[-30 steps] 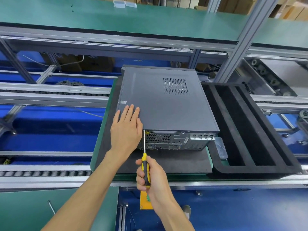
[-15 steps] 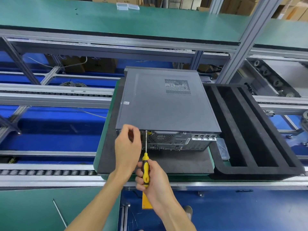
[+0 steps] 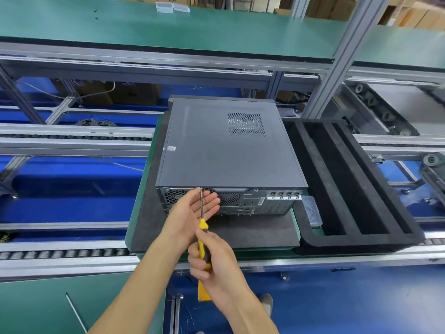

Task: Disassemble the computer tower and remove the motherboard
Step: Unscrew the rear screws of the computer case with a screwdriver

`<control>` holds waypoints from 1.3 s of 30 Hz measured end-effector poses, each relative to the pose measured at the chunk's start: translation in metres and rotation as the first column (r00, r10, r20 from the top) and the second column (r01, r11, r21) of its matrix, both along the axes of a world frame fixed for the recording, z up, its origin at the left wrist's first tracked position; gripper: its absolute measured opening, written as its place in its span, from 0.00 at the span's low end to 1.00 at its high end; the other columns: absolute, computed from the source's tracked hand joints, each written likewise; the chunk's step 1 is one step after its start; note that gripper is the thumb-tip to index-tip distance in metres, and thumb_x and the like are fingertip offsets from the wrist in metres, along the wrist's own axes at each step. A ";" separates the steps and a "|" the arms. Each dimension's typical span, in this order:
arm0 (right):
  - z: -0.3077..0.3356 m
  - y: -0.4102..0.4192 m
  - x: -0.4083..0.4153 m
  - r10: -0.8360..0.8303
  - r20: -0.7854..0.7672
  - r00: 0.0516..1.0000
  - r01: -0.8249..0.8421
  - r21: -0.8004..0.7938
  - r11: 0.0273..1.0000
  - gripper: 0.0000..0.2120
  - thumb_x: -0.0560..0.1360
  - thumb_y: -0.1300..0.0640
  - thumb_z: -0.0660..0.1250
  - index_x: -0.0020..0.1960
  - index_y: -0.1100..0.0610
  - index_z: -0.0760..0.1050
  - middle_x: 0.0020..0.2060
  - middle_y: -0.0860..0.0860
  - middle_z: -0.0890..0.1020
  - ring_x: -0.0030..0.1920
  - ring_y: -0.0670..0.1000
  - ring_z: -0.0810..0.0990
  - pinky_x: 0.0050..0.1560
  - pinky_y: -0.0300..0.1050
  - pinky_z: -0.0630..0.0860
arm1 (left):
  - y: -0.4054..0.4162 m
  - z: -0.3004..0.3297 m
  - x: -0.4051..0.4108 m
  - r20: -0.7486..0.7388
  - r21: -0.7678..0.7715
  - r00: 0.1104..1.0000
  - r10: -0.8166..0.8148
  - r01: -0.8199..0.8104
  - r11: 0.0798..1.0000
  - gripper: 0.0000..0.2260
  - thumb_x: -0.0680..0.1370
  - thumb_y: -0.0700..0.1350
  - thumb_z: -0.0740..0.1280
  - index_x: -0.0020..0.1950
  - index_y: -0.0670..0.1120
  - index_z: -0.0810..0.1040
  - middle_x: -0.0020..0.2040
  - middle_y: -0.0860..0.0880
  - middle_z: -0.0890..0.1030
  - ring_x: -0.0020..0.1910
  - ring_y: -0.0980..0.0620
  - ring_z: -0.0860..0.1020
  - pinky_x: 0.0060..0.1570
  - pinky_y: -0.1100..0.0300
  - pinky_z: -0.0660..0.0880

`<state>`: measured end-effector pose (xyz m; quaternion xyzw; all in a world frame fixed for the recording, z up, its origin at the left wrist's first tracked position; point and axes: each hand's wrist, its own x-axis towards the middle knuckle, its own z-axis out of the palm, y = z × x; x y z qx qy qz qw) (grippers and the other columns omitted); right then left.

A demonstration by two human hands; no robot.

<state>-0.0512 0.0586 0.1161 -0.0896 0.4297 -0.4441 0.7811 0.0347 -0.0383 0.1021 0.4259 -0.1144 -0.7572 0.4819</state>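
Lying flat on its side just beyond both hands: grey computer tower (image 3: 228,150), side panel up, rear face toward the wrists, resting on a black foam mat (image 3: 252,230). Right hand (image 3: 212,263) clenched around the yellow-and-black handle of a screwdriver (image 3: 201,227), shaft rising straight up, tip at the top edge of the rear face, at the seam under the side panel. Left hand (image 3: 190,210) released, palm up, fingers straight, cupped just behind the shaft and in front of the rear fan grille; touching the shaft or not, cannot tell. Bare strip of mat between the tower's rear edge and the wrists. Right of the right hand, black foam tray (image 3: 349,189) with long open channels, its inner wall just beside the tower. Small clear bag (image 3: 310,210) wedged between tower and tray. Left of the left hand, conveyor rails (image 3: 72,141) with open blue gaps.
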 end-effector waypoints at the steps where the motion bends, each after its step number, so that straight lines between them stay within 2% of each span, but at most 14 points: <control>1: 0.002 -0.001 0.000 0.014 -0.001 1.000 -0.014 -0.009 1.000 0.08 0.82 0.55 0.65 0.53 0.60 0.72 0.30 0.52 0.71 0.26 0.46 0.63 0.22 0.37 0.58 | 0.000 -0.001 0.000 0.014 -0.005 1.000 0.010 -0.010 1.000 0.12 0.81 0.45 0.65 0.54 0.36 0.80 0.51 0.38 0.85 0.49 0.43 0.85 0.41 0.55 0.83; 4: 0.001 -0.004 -0.001 -0.005 0.048 0.999 0.002 0.056 0.998 0.15 0.84 0.50 0.59 0.52 0.62 0.74 0.28 0.51 0.66 0.24 0.46 0.61 0.21 0.37 0.56 | -0.001 -0.003 0.002 0.052 -0.010 0.998 0.032 -0.032 0.999 0.11 0.80 0.44 0.67 0.56 0.37 0.79 0.52 0.38 0.85 0.49 0.43 0.85 0.41 0.56 0.82; 7: -0.003 -0.005 0.000 -0.062 0.064 0.996 0.055 0.111 0.992 0.17 0.84 0.54 0.54 0.50 0.65 0.75 0.28 0.52 0.69 0.25 0.47 0.65 0.22 0.37 0.59 | -0.004 -0.002 0.008 0.054 -0.013 0.998 0.021 -0.020 1.000 0.11 0.79 0.42 0.68 0.56 0.36 0.79 0.52 0.38 0.84 0.50 0.44 0.85 0.42 0.56 0.82; 10: -0.002 -0.004 0.005 -0.065 0.108 0.992 0.053 0.111 0.992 0.13 0.84 0.56 0.57 0.48 0.62 0.74 0.31 0.53 0.73 0.27 0.47 0.68 0.23 0.37 0.62 | -0.003 0.000 0.011 -0.044 0.004 0.999 -0.017 0.017 1.000 0.10 0.78 0.42 0.68 0.54 0.36 0.81 0.52 0.39 0.84 0.50 0.45 0.85 0.43 0.55 0.82; 14: 0.003 -0.005 0.004 -0.026 0.076 0.997 0.024 0.035 0.999 0.10 0.82 0.54 0.64 0.46 0.59 0.74 0.29 0.52 0.69 0.26 0.46 0.63 0.21 0.37 0.59 | -0.003 0.005 0.003 -0.093 0.036 0.995 -0.019 0.023 0.999 0.08 0.79 0.42 0.68 0.49 0.38 0.81 0.48 0.40 0.85 0.46 0.46 0.85 0.45 0.54 0.83; 16: 0.002 -0.008 0.000 -0.034 0.088 0.996 0.027 0.078 0.997 0.15 0.84 0.51 0.59 0.44 0.59 0.74 0.28 0.52 0.67 0.25 0.46 0.62 0.20 0.37 0.58 | -0.003 0.006 0.001 -0.094 0.049 0.996 -0.006 0.010 0.999 0.08 0.79 0.42 0.67 0.49 0.38 0.81 0.47 0.40 0.85 0.45 0.46 0.85 0.45 0.54 0.83; 18: 0.002 -0.009 -0.001 -0.054 0.093 0.994 0.042 0.122 0.992 0.17 0.84 0.53 0.55 0.46 0.62 0.74 0.28 0.52 0.68 0.25 0.46 0.62 0.21 0.37 0.58 | -0.003 0.005 0.001 -0.084 0.044 0.996 -0.004 0.008 0.999 0.08 0.80 0.42 0.67 0.50 0.38 0.81 0.47 0.40 0.85 0.45 0.45 0.85 0.43 0.54 0.83; 21: 0.004 -0.006 0.000 -0.039 0.118 0.992 0.025 0.118 0.993 0.13 0.84 0.55 0.59 0.50 0.63 0.75 0.31 0.54 0.72 0.27 0.47 0.67 0.22 0.37 0.62 | -0.002 0.004 0.001 -0.077 0.020 0.997 -0.017 0.018 1.000 0.10 0.81 0.43 0.63 0.53 0.37 0.80 0.48 0.39 0.85 0.46 0.44 0.85 0.41 0.54 0.83; 24: 0.007 -0.004 0.000 -0.010 0.102 0.995 0.004 0.065 0.998 0.08 0.82 0.55 0.65 0.54 0.61 0.73 0.31 0.53 0.71 0.26 0.46 0.65 0.21 0.36 0.61 | -0.001 0.005 0.000 -0.049 0.022 0.999 -0.005 0.006 1.000 0.11 0.82 0.43 0.63 0.55 0.36 0.79 0.48 0.39 0.85 0.46 0.44 0.85 0.40 0.54 0.83; 27: 0.008 -0.006 0.000 -0.008 0.121 0.993 -0.001 0.074 0.997 0.11 0.83 0.53 0.60 0.47 0.60 0.73 0.29 0.52 0.68 0.25 0.46 0.63 0.20 0.37 0.60 | 0.000 0.006 0.002 -0.048 0.030 0.999 0.025 -0.024 0.999 0.10 0.79 0.43 0.68 0.54 0.36 0.79 0.50 0.38 0.85 0.49 0.43 0.85 0.43 0.54 0.83; 30: 0.007 -0.006 -0.001 -0.027 0.116 0.993 0.014 0.111 0.994 0.13 0.83 0.55 0.56 0.47 0.62 0.73 0.30 0.53 0.69 0.26 0.47 0.63 0.21 0.37 0.60 | 0.000 0.007 0.002 -0.053 0.038 0.998 0.035 -0.033 0.999 0.08 0.78 0.41 0.69 0.52 0.36 0.80 0.47 0.40 0.85 0.46 0.45 0.85 0.42 0.55 0.83; 34: 0.006 -0.003 -0.005 -0.001 0.080 0.997 -0.004 0.058 0.998 0.08 0.82 0.55 0.63 0.51 0.61 0.73 0.32 0.54 0.72 0.27 0.46 0.65 0.22 0.36 0.61 | 0.000 0.009 -0.003 -0.102 0.051 0.994 0.040 -0.035 0.998 0.10 0.81 0.41 0.63 0.51 0.36 0.80 0.44 0.39 0.85 0.43 0.45 0.85 0.39 0.54 0.83; 36: 0.004 -0.004 -0.006 0.006 0.052 0.999 -0.008 0.035 0.999 0.08 0.80 0.55 0.67 0.50 0.60 0.72 0.31 0.53 0.70 0.26 0.46 0.64 0.21 0.36 0.59 | 0.000 0.011 -0.005 -0.115 0.050 0.993 0.036 -0.030 0.998 0.12 0.83 0.41 0.60 0.51 0.35 0.80 0.45 0.38 0.85 0.43 0.43 0.85 0.40 0.53 0.83; 39: 0.000 -0.007 -0.008 -0.015 0.084 0.996 0.010 0.061 0.998 0.13 0.83 0.51 0.61 0.47 0.60 0.73 0.29 0.52 0.66 0.25 0.46 0.63 0.19 0.36 0.59 | 0.000 0.015 -0.004 -0.070 0.037 0.997 0.014 -0.011 0.999 0.12 0.82 0.43 0.61 0.53 0.35 0.79 0.49 0.37 0.85 0.47 0.41 0.85 0.44 0.52 0.83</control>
